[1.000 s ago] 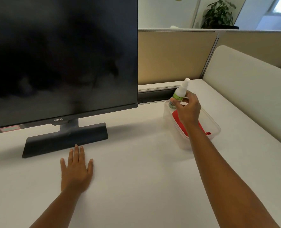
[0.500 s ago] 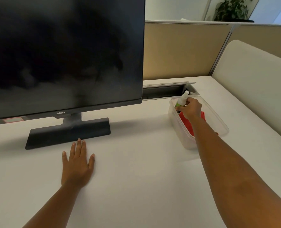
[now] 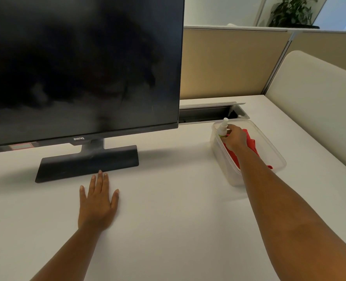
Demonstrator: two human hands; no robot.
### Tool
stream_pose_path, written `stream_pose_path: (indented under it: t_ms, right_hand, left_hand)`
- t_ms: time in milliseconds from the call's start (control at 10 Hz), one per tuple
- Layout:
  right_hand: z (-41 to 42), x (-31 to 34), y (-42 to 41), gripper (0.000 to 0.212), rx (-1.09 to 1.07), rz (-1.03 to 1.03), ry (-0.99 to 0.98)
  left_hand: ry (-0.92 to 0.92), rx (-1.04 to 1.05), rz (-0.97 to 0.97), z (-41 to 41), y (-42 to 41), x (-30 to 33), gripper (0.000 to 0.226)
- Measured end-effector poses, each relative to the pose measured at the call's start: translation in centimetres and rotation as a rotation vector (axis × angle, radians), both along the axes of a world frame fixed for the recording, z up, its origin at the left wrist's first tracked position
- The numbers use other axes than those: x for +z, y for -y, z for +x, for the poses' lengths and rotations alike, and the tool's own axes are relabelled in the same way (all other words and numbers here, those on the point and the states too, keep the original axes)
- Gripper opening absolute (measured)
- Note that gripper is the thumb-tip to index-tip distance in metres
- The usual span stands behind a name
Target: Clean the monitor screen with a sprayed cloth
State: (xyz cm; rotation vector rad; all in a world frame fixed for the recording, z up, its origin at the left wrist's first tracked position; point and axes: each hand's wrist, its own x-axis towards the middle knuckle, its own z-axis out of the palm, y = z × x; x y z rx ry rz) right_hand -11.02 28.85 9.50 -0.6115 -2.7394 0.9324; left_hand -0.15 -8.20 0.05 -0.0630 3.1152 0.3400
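Head view: right hand (image 3: 235, 136) gripping spray bottle (image 3: 222, 129), now lower in container (image 3: 277, 153); left hand (image 3: 98, 201) flat, unmoved

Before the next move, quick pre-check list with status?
1. Right hand holds spray bottle: ok.
2. Bottle upright, lower part inside clear container: ok.
3. Red cloth in container, reachable: ok, not yet picked up.
4. Left hand flat on desk, free, just in front of the monitor base: ok.
5. Monitor screen unobstructed: ok.
6. Cloth sprayed: cannot tell.
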Motion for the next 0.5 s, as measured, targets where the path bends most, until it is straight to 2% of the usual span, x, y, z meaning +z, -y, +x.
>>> stream_pose_path:
  t_ms: [300, 500]
  right_hand:
    - [1.1, 1.4, 0.6, 0.051, 0.032, -0.032, -0.038]
    - [1.3, 2.8, 2.0, 0.052, -0.076, -0.018, -0.202]
  left_hand:
    - [0.039, 0.019, -0.034, 0.0, 0.1, 0.4, 0.064]
    - [-0.097, -0.002, -0.103, -1.6, -1.0, 2.9, 0.063]
